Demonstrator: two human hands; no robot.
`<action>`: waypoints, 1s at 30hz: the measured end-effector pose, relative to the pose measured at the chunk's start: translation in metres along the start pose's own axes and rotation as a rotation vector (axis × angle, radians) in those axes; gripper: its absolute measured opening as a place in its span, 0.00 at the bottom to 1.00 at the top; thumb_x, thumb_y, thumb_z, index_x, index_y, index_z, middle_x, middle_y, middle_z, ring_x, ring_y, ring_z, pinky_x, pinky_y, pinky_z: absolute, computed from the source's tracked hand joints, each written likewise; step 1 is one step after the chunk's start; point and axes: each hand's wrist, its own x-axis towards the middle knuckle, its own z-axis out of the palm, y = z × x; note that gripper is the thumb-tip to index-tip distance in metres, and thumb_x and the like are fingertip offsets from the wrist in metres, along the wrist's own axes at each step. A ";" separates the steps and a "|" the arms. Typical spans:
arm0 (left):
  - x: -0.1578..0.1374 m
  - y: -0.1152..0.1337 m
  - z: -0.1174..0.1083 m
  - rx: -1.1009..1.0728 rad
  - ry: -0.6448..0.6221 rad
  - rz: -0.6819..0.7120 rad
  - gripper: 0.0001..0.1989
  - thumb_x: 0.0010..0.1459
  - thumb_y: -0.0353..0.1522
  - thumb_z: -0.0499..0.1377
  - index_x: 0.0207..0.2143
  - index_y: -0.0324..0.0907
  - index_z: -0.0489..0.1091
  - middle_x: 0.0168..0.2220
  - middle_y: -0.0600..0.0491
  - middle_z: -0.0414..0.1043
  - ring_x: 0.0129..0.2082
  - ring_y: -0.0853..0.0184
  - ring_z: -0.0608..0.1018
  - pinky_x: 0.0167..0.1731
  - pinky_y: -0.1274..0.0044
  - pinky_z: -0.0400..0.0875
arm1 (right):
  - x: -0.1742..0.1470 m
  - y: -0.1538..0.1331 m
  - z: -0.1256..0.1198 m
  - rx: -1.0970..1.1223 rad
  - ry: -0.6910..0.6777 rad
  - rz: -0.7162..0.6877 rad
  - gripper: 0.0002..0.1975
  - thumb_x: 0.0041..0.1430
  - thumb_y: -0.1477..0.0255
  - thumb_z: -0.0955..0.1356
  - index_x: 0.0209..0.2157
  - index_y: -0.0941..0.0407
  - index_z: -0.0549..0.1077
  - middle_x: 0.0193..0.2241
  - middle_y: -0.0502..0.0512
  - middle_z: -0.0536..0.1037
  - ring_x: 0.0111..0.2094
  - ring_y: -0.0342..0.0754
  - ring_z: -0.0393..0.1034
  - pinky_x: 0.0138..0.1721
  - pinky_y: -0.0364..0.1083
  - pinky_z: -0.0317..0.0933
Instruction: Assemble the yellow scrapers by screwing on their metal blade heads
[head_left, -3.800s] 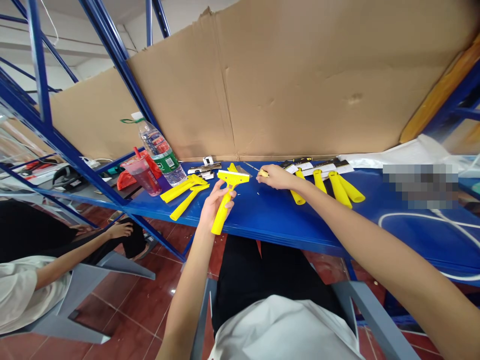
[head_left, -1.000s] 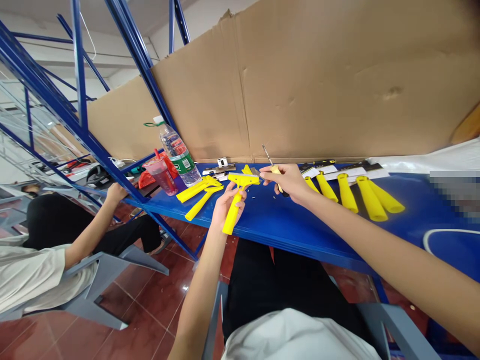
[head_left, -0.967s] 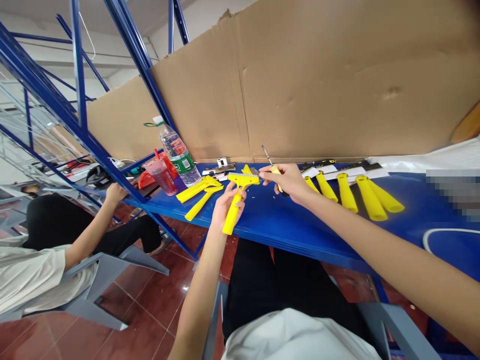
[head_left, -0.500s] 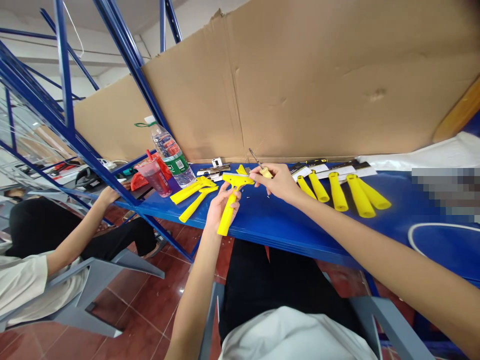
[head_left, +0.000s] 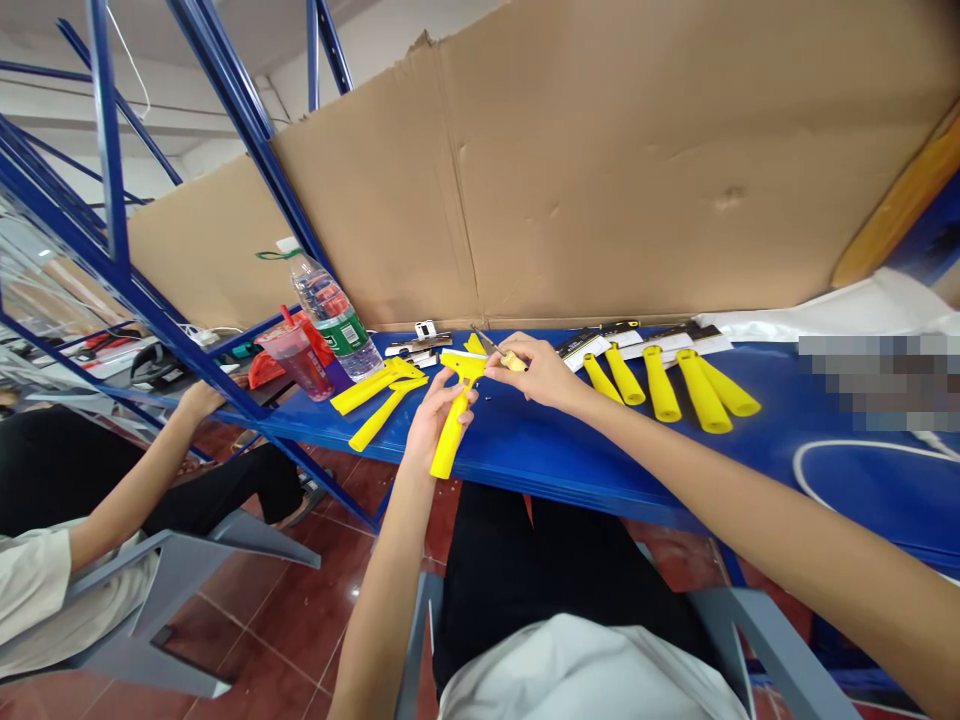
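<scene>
My left hand (head_left: 433, 412) is wrapped round the handle of a yellow scraper (head_left: 448, 440), whose wide head points up and away over the blue table. A screwdriver (head_left: 513, 361) with a pale handle lies in my right hand (head_left: 541, 374), its metal shaft slanting up to the left. The fingertips of that hand are close to the right end of the scraper head; whether they touch it I cannot tell. Left of my left hand lie more yellow scrapers (head_left: 377, 425). Several yellow handles (head_left: 663, 388) with dark-and-white packaging rest to the right.
A large water bottle (head_left: 337, 325) and a red-tinted cup (head_left: 298, 362) stand at the left by the blue rack post. Cardboard (head_left: 600, 180) walls the table's back. A white cable (head_left: 810, 480) curves at the right. A co-worker's arm (head_left: 142, 480) rests on the table at far left.
The view has shifted slightly to the right. The screwdriver has tilted lower in my right hand, its shaft now lying flatter. My left hand keeps its hold on the scraper.
</scene>
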 end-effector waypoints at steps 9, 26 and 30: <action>0.000 -0.001 -0.002 0.068 -0.024 0.014 0.24 0.55 0.24 0.71 0.53 0.45 0.72 0.45 0.50 0.77 0.34 0.71 0.80 0.21 0.86 0.65 | 0.000 -0.009 0.000 0.173 -0.012 0.197 0.22 0.48 0.54 0.83 0.33 0.57 0.83 0.38 0.53 0.78 0.20 0.37 0.63 0.16 0.44 0.61; -0.006 0.002 0.000 -0.002 -0.003 -0.051 0.25 0.58 0.20 0.67 0.56 0.45 0.71 0.45 0.49 0.75 0.33 0.71 0.80 0.20 0.87 0.65 | 0.003 -0.020 -0.008 0.353 -0.001 0.495 0.27 0.33 0.68 0.87 0.32 0.56 0.75 0.33 0.47 0.72 0.26 0.39 0.63 0.17 0.41 0.60; -0.007 0.002 0.000 -0.050 -0.016 -0.057 0.26 0.59 0.19 0.65 0.56 0.47 0.71 0.46 0.50 0.75 0.33 0.72 0.79 0.20 0.87 0.65 | 0.003 -0.022 -0.012 0.381 -0.104 0.475 0.25 0.37 0.69 0.86 0.36 0.55 0.77 0.32 0.46 0.73 0.24 0.38 0.61 0.17 0.41 0.59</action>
